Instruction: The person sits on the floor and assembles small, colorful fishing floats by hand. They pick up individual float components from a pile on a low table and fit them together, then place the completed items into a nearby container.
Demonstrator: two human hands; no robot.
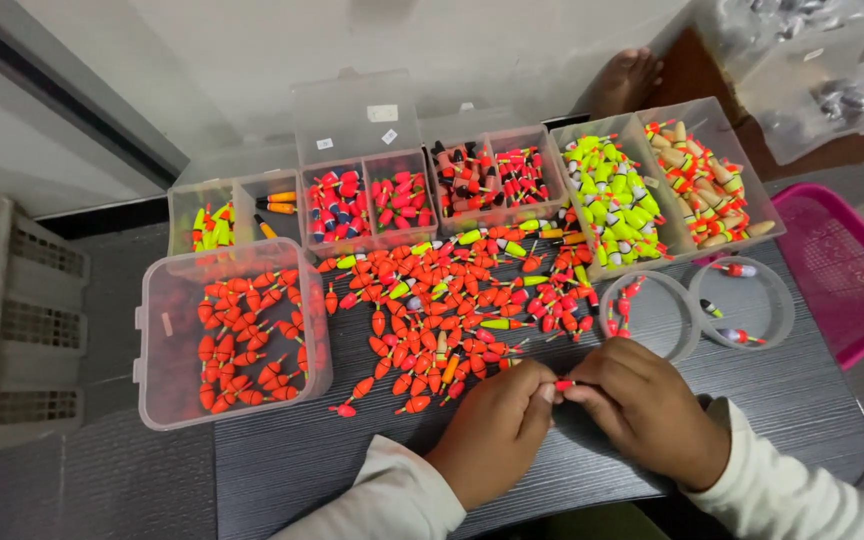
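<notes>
My left hand [492, 425] and my right hand [642, 405] meet at the near edge of a dark table [802, 400]. Together they pinch one small red fishing float [564, 385] between their fingertips. Just beyond the hands lies a wide loose pile of orange-red floats [442, 300], with a few yellow-green ones mixed in. Both wrists wear white sleeves.
A clear tub of orange floats [234, 335] stands at the left. Divided clear boxes of sorted floats [482, 185] and two bins of yellow-green and tan floats [667, 185] line the back. Two round clear lids [697, 300] hold a few floats. A pink basket [842, 270] sits right, a grey crate [12, 320] left.
</notes>
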